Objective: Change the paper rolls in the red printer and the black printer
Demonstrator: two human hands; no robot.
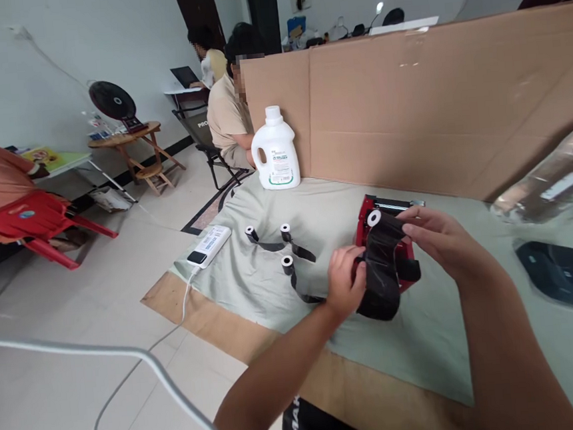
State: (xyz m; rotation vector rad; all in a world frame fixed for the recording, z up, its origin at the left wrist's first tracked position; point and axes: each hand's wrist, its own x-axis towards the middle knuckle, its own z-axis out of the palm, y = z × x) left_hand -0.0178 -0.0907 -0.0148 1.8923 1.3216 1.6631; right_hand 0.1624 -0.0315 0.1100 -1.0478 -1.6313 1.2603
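Left hand point(343, 278) and right hand point(436, 236) both grip a black ribbon roll point(384, 266) w/ white core, fingers pinched on the loose black film, held just above a red cartridge frame point(365, 216) on the green cloth point(262, 277). Three small spools point(287, 264) w/ black strips lie just left of the hands; white power strip point(209, 245) further left, white jug point(275, 150) near the cardboard wall point(438, 108).

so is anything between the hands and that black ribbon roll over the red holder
Nothing visible. Both hands already grip it: the left hand pinches the loose black ribbon at its lower left, the right hand holds its upper right, just in front of the red holder.
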